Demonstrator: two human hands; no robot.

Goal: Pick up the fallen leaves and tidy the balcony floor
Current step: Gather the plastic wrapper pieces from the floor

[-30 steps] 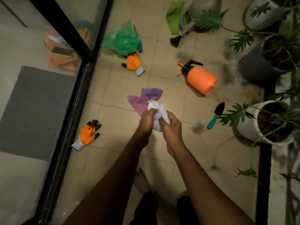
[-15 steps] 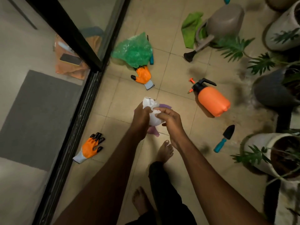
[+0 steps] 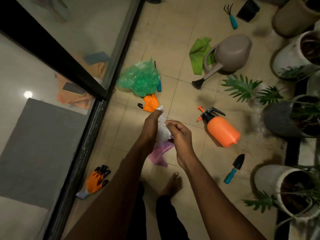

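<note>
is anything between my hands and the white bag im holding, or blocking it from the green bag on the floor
Nothing between: the left hand grips the white bag and the right hand pinches it. Toward the green bag, only an orange glove lies on the floor between, easily passed over.

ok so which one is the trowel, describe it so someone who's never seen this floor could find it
Start at the orange spray bottle lying mid-floor on the tiles. Just below it, nearer the white plant pot at the lower right, lies the trowel. It has a black pointed scoop blade and a teal handle, unlike the other teal-handled tool at the top, the hand rake, which ends in thin black prongs.
</note>
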